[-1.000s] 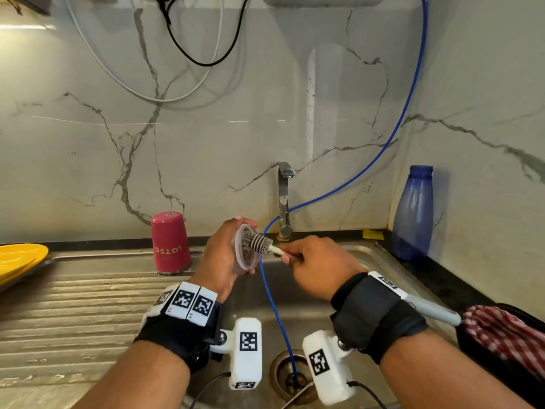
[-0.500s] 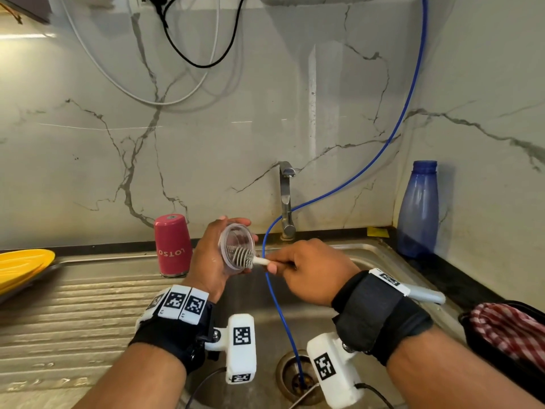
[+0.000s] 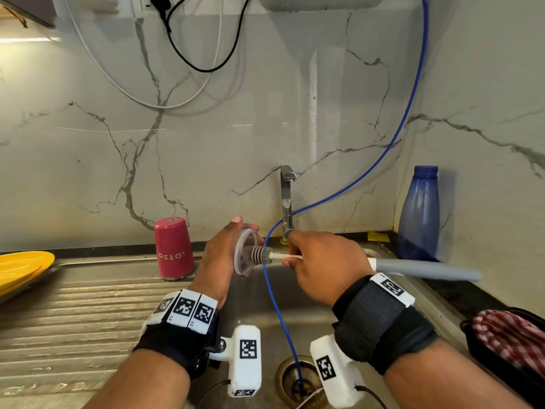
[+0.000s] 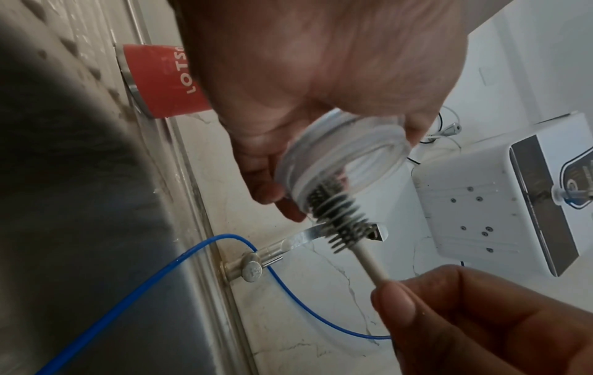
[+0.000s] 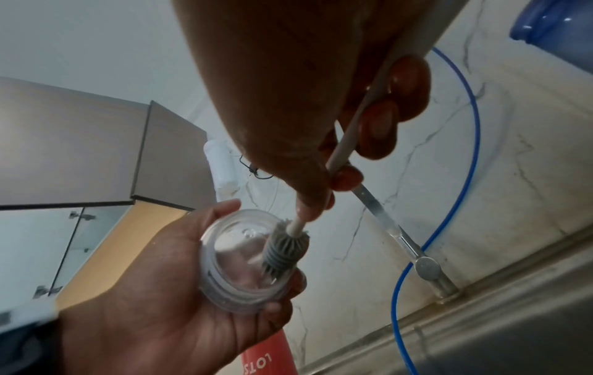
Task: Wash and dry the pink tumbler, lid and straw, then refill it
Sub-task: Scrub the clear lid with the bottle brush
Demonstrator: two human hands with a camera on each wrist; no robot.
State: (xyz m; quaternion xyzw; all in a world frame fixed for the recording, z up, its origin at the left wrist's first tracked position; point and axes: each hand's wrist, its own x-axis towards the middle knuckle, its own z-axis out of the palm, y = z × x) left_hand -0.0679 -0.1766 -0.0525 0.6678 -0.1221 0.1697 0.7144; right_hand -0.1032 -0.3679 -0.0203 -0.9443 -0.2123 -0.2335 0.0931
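Note:
My left hand [image 3: 224,255] grips the clear round lid [image 3: 243,255] over the sink, its open side facing right. In the right wrist view the lid [image 5: 237,256] sits in the curled left fingers. My right hand [image 3: 318,261] pinches the white stem of a bottle brush [image 3: 261,255]; its grey ribbed head is inside the lid [image 4: 337,162], and its grey handle [image 3: 424,270] sticks out behind the wrist. The pink tumbler [image 3: 174,249] stands upside down on the draining board, left of the hands. No straw is in view.
A steel tap [image 3: 286,202] rises behind the hands, and a blue hose [image 3: 280,305] runs down into the sink drain [image 3: 295,382]. A blue bottle [image 3: 418,216] stands at the back right. A yellow plate [image 3: 20,270] lies far left; a red checked cloth [image 3: 510,338] lies right.
The brush head has shifted inside the lid, moving down and then back up, and the lid has tilted a little in my left hand. Both hands stay over the sink.

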